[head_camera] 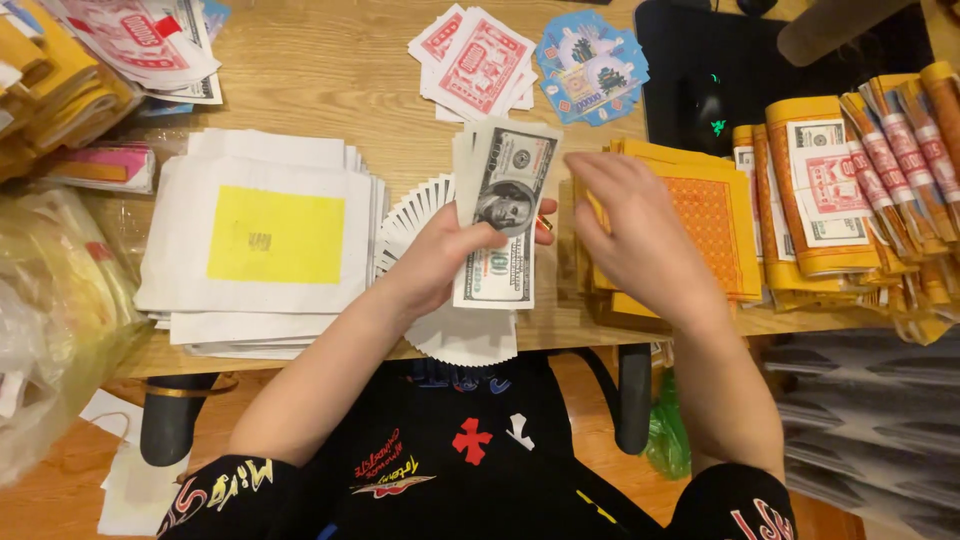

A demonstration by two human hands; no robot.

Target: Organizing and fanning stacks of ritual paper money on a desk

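My left hand (440, 255) grips a stack of grey-green paper banknotes (505, 215), held upright over a fanned spread of white paper sheets (430, 205) on the wooden table (330, 90). My right hand (630, 235) hovers open just right of the notes, fingers spread, above a pile of orange-yellow printed sheets (715, 215). It holds nothing.
A stack of white sheets with a yellow square (265, 240) lies at the left. Red-and-white notes (480, 65) and blue notes (590, 65) lie at the back. Bundled yellow paper packs (850, 180) fill the right; plastic bags (50, 310) the left edge. A black mat (720, 70) sits behind.
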